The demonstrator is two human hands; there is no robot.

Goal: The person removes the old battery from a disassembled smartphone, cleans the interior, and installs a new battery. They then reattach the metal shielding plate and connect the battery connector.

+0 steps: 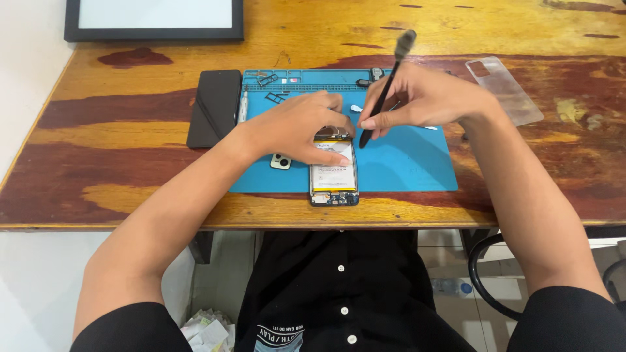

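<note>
Blue mat [417, 163]: bare at right; opened phone [334, 176] overhung its near edge.
Left hand [297, 127]: fingers pressed phone.
Right hand [417, 98]: fingers gripped black tool [385, 91].

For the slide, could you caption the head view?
Left hand steadies an opened phone while right hand holds a black tool.

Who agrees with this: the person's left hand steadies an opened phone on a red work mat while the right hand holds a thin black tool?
The mat's colour is wrong. The head view shows the left hand steadying the opened phone on a blue work mat, while the right hand holds the thin black tool.
</note>
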